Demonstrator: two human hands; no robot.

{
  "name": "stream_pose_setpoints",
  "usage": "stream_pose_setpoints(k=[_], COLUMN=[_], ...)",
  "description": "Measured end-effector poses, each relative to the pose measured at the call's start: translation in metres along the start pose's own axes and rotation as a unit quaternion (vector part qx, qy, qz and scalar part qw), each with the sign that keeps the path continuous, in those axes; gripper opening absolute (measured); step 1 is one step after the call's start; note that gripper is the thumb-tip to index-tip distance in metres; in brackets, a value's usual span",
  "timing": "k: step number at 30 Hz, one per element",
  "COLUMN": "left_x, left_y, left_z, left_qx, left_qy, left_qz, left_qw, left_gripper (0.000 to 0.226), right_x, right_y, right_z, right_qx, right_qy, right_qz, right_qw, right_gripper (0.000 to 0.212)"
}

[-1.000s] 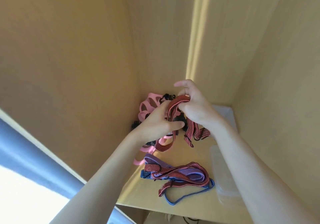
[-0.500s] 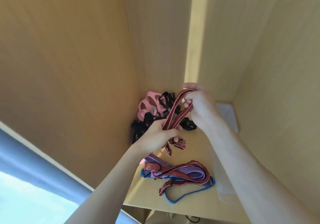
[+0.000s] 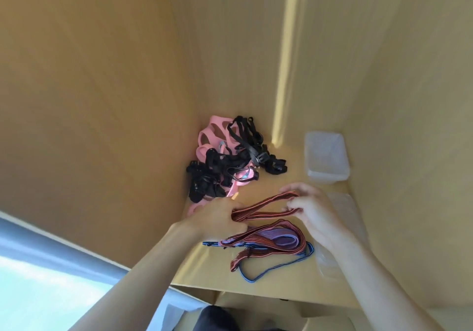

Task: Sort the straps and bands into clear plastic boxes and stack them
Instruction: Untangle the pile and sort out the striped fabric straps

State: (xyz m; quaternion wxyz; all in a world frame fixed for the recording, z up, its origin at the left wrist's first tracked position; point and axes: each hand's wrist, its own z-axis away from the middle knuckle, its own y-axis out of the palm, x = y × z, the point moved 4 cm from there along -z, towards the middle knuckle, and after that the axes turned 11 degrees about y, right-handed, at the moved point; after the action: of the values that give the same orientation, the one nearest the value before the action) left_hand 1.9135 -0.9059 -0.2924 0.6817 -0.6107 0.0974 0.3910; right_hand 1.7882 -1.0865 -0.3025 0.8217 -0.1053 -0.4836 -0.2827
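Far left: a pale window strip and a grey frame edge (image 3: 38,238), outside the wooden cubby. Next, the cubby's left wall (image 3: 102,100), plain wood grain. In the back left corner of the shelf (image 3: 204,266), a tangle of black straps (image 3: 225,169) with plastic buckles, heaped over pink bands (image 3: 212,133) and touching the wall. Just in front of that heap, the left hand (image 3: 217,219), fingers curled, gripping one end of a folded red-and-black striped band (image 3: 263,206). Band stretched roughly level between both hands, lifted just above the shelf. Below it and nearer the front edge, a loose pile on the shelf: more striped bands (image 3: 256,241), a purple band (image 3: 281,240) and a thin blue loop (image 3: 271,270), close under the hands but apart from the held band. Right hand (image 3: 314,213) pinching the band's other end, fingertips curled over it. Hands apart, both clamped on the same band. Further right, an upright clear plastic box (image 3: 326,159) near the back wall, and a second clear plastic piece (image 3: 343,228) against the right wall, mostly hidden behind the right forearm. No brand, label or writing readable anywhere.
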Motion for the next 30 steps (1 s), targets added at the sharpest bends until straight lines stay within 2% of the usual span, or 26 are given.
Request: stream_pose_setpoints(k=[2, 4, 7, 11, 14, 17, 20, 22, 23, 27, 30], left_x=[-0.001, -0.003, 0.001, 0.008, 0.01, 0.01, 0.011, 0.011, 0.011, 0.012, 0.015], left_y=[0.005, 0.016, 0.037, 0.055, 0.067, 0.077, 0.088, 0.093, 0.094, 0.094, 0.091], left_z=[0.004, 0.007, 0.008, 0.011, 0.014, 0.017, 0.021, 0.024, 0.025, 0.03, 0.031], left_qx=[0.005, 0.02, 0.043, 0.035, 0.01, -0.007, 0.004, 0.001, -0.004, -0.009, -0.014], left_qy=[0.004, 0.003, 0.0, -0.006, 0.006, 0.016, 0.011, 0.005, 0.007, 0.017, 0.019], left_qz=[-0.117, -0.168, -0.227, -0.244, -0.296, -0.329, -0.319, -0.312, -0.311, -0.309, -0.305], left_qw=[0.993, 0.986, 0.973, 0.969, 0.955, 0.944, 0.948, 0.95, 0.95, 0.951, 0.952], left_gripper=[0.026, 0.035, 0.065, 0.095, 0.11, 0.124, 0.135, 0.129, 0.121, 0.09, 0.078], right_x=[-0.015, -0.026, -0.037, -0.045, -0.055, -0.076, -0.095, -0.1, -0.101, -0.103, -0.104], right_y=[-0.004, -0.007, -0.006, 0.006, 0.019, 0.032, 0.033, 0.031, 0.03, 0.029, 0.03], right_z=[0.006, 0.011, 0.015, 0.024, 0.03, 0.031, 0.027, 0.022, 0.021, 0.02, 0.019], right_qx=[-0.011, -0.031, -0.068, -0.048, -0.017, 0.031, 0.052, 0.049, 0.043, 0.005, -0.012], right_qy=[-0.023, -0.049, -0.087, -0.16, -0.194, -0.178, -0.139, -0.133, -0.14, -0.196, -0.196], right_qz=[0.081, 0.162, 0.292, 0.471, 0.587, 0.675, 0.716, 0.729, 0.73, 0.697, 0.694], right_qw=[0.996, 0.985, 0.95, 0.866, 0.786, 0.715, 0.682, 0.669, 0.667, 0.69, 0.692], right_gripper=[0.043, 0.046, 0.046, 0.048, 0.067, 0.085, 0.109, 0.12, 0.118, 0.079, 0.066])
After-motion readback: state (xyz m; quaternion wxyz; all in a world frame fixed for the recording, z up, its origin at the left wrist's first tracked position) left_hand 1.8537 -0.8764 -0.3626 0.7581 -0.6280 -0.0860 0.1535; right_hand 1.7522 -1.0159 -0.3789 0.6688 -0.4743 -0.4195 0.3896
